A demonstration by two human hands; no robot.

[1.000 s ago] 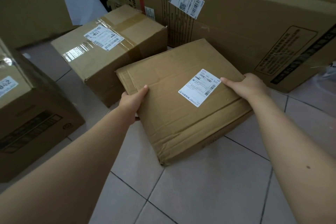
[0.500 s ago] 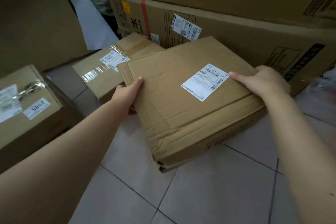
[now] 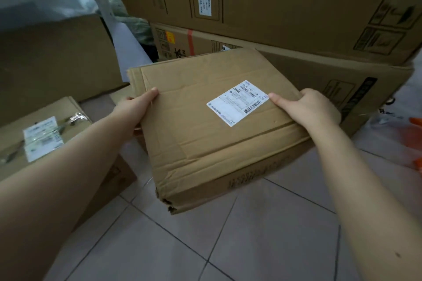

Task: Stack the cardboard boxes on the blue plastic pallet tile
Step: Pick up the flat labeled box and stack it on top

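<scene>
A flat, worn cardboard box (image 3: 205,130) with a white shipping label hangs above the tiled floor, held between both hands. My left hand (image 3: 134,107) grips its left edge, thumb on top. My right hand (image 3: 306,107) grips its right edge beside the label. The box's near corner is torn. No blue pallet tile is in view.
A taped box with labels (image 3: 43,139) sits on the floor at the left. Two large printed cartons (image 3: 285,2) are stacked behind, with another big carton (image 3: 54,61) at the far left. A plastic bag with orange parts (image 3: 408,134) lies at the right. Grey floor tiles (image 3: 251,246) lie below.
Both hands have lifted the flat box off the floor and raised it. It now hides the taped box that stood behind it, and the view has tilted upward.
</scene>
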